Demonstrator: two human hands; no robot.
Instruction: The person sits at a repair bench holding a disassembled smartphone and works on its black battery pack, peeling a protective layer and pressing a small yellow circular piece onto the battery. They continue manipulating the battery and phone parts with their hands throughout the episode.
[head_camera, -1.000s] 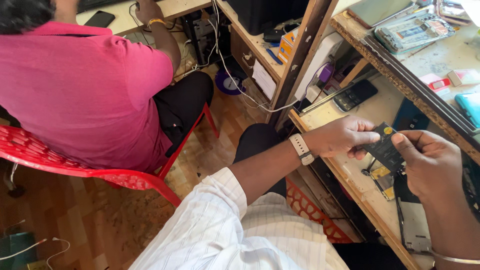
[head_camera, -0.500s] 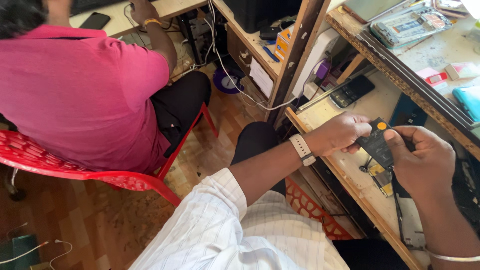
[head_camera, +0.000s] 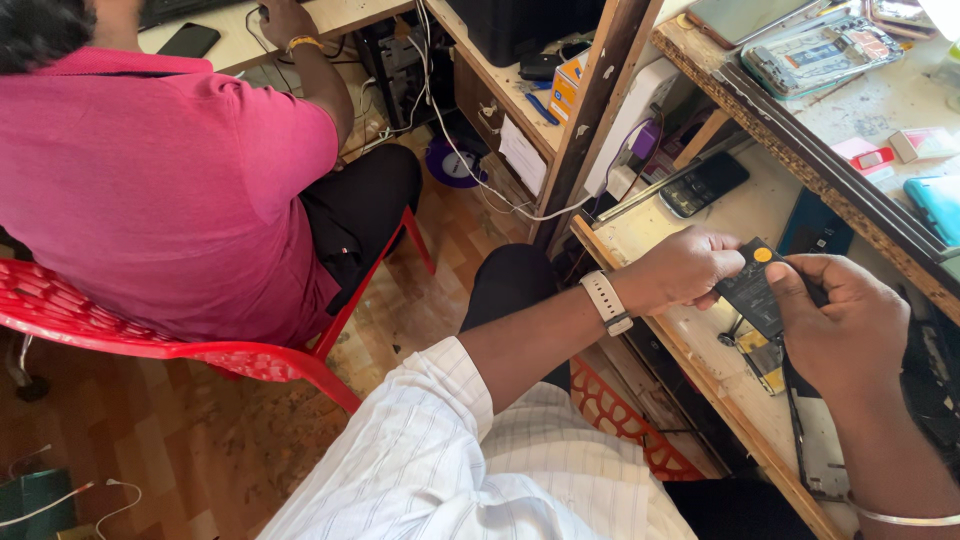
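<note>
Two hands clamp one black phone battery (head_camera: 752, 292): left hand (head_camera: 685, 270) on upper-left edge, right hand (head_camera: 835, 320) on lower-right; long axis diagonal.

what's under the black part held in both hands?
Under the black part: a yellowish component on the wooden bench shows partly. The right hand covers whatever else lies there.
</note>
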